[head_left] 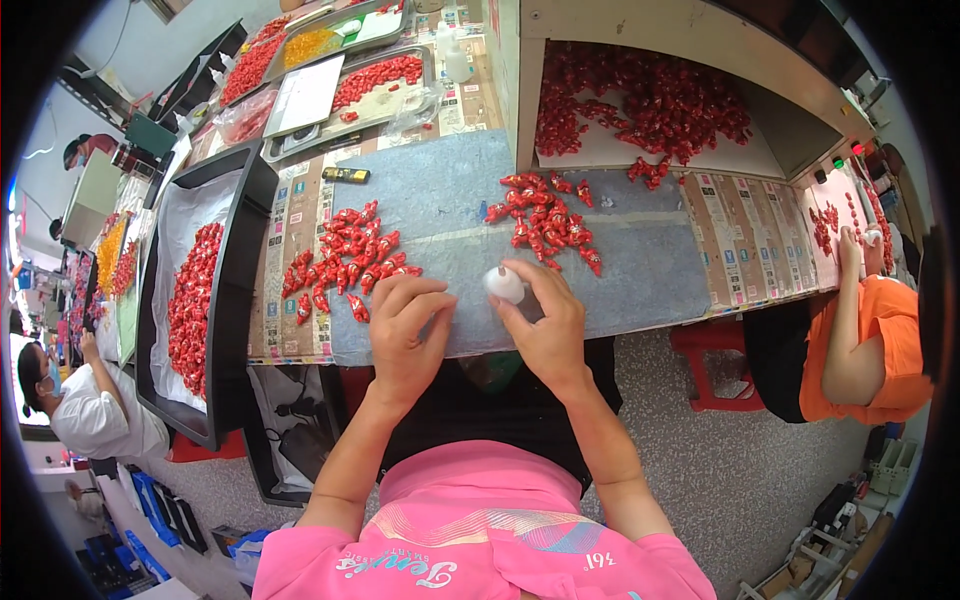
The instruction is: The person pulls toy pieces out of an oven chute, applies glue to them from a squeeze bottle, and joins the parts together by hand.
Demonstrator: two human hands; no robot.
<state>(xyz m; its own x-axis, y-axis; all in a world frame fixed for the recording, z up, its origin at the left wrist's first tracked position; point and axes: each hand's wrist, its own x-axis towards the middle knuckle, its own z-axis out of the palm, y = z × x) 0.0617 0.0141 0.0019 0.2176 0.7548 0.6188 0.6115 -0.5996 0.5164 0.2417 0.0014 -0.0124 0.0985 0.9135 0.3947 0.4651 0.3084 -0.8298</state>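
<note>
The right hand (545,325) pinches a small white bottle (504,284) at the table edge. At nine o'clock, the left hand (405,335) rests fingers curled; red wrapped pieces (345,260) lie at eleven o'clock.

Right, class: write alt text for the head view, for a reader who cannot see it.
A person's right hand holds a small white bottle over a grey mat; the left hand rests beside it, between two piles of red wrapped sweets.

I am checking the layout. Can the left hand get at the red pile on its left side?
Probably yes. The left hand rests on the mat just beside the red pile, with nothing between them.
</note>
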